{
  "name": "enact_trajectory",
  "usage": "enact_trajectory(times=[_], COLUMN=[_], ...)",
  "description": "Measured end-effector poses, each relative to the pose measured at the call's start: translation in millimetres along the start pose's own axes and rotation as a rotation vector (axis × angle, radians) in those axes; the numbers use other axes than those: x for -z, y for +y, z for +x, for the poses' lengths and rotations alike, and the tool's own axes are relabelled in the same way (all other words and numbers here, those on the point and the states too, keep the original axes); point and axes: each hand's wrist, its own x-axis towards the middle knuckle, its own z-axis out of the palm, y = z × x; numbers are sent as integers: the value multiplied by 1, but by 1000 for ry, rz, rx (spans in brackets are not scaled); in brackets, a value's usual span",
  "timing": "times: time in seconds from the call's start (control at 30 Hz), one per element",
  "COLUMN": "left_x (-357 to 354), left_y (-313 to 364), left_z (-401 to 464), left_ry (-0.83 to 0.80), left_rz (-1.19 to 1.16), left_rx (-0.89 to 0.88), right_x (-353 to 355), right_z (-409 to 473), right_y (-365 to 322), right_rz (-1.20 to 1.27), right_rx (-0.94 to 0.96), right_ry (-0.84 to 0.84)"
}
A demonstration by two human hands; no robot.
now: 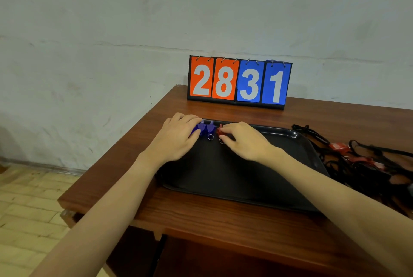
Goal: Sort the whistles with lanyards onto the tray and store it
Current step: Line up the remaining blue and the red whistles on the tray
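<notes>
I have both hands down at the far left corner of the black tray (234, 178), which sits on the brown wooden desk (201, 216). My left hand (176, 138) curls its fingers round a blue whistle (196, 131), most of it hidden under the fingers. Just to the right of that grip lies a second blue whistle (210, 129) with a small metal ring (210, 137) at its near end. My right hand (243, 140) pinches a red whistle (220, 131) between fingertips and thumb, close beside the second blue whistle; I cannot tell if they touch. A metal ring (221, 141) shows just under that pinch. Well to the right of my right hand, off the tray, a tangle of black lanyards (357, 165) with red whistles (339, 147) lies on the desk. Beyond both hands, a flip scoreboard (239, 81) reads 28 in orange and 31 in blue, against the wall (134, 20).
</notes>
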Motion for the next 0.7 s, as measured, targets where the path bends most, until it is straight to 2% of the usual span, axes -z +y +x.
enact_trajectory(times=[0.23, 0.43, 0.7], left_x=[2, 3, 2], left_y=[1, 2, 11], left_z=[-2, -3, -9], left_ry=[-1, -9, 2], left_rz=[-22, -39, -66], left_rx=[-2, 13, -50], right_x=[-1, 6, 36], right_z=[-1, -6, -47], right_y=[-6, -6, 40], right_rz=[-63, -23, 81], right_rx=[13, 5, -139], right_ry=[-11, 15, 124])
